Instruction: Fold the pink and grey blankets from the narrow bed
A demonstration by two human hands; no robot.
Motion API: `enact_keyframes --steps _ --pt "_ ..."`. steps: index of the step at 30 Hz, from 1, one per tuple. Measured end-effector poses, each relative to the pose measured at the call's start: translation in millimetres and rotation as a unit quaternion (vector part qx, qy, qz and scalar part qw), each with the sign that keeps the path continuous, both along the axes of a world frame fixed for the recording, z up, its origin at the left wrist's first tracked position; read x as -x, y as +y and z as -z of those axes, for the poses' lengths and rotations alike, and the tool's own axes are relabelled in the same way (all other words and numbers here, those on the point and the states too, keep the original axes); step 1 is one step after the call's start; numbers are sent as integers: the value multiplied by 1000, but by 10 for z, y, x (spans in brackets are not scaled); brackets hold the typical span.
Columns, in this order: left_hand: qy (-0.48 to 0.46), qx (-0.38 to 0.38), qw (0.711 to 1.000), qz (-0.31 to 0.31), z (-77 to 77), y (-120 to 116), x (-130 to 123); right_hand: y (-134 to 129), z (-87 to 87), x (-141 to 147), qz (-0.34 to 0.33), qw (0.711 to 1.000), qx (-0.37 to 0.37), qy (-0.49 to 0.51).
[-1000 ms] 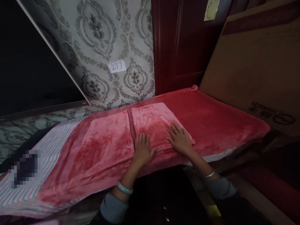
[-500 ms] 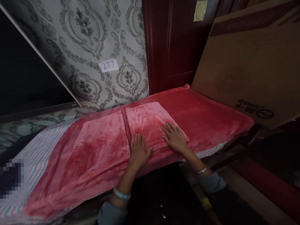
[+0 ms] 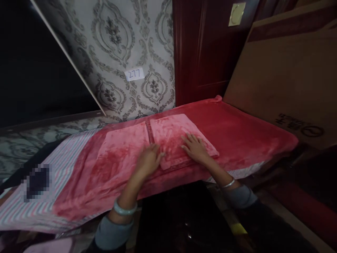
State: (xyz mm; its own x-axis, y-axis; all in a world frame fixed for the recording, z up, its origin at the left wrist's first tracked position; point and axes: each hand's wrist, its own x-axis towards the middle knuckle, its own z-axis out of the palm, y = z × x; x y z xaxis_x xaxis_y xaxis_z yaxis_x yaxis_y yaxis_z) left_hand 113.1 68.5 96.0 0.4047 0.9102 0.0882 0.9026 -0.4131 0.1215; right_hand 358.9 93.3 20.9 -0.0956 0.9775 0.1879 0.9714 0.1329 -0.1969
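Pink-red plush cloth covers a long surface. On it lie two flat folded panels side by side, a left panel and a right panel, with a narrow dark gap between them. My right hand rests flat on the right panel, fingers spread. Near the lower end of the gap is my left hand, slightly blurred, with its fingers apart and the thumb toward the right panel. It touches the plush at the left panel's edge and appears to hold nothing.
Striped cloth shows at the left end, with a pixelated patch on it. A large cardboard box leans at the right. Behind are patterned wallpaper, a paper marked 277, a dark red door and a black screen.
My left hand has lifted off the right panel's corner and shifted left to the gap. My right hand stays on the right panel. The view has turned slightly left.
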Motion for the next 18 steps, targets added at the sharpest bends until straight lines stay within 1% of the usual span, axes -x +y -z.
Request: enact_keyframes --steps 1,2,3,4,6,8,10,11,13,18 --pt "8 -12 999 -39 -23 42 103 22 -53 124 -18 1000 0 6" --pt "21 -21 997 -77 -10 79 194 38 -89 258 -35 999 1 10" --pt "35 -26 993 -106 39 105 267 46 -104 395 -49 999 5 13" --pt "51 -23 991 -126 121 116 321 47 -96 527 -64 998 11 14" --pt "77 -7 987 -140 349 97 368 30 -19 743 -86 996 21 5" --pt "92 2 986 -139 588 44 359 7 101 873 -97 995 18 -7" --pt "95 -13 986 -134 764 -6 335 -8 207 919 -100 995 5 -14" --pt "94 -25 987 -131 817 -22 327 -10 244 921 -99 995 -1 -15" --pt "93 -43 987 -127 864 -35 323 -6 280 908 -99 995 -6 -16" --pt "71 -58 990 -107 840 -38 347 5 255 897 -99 995 -3 -21"
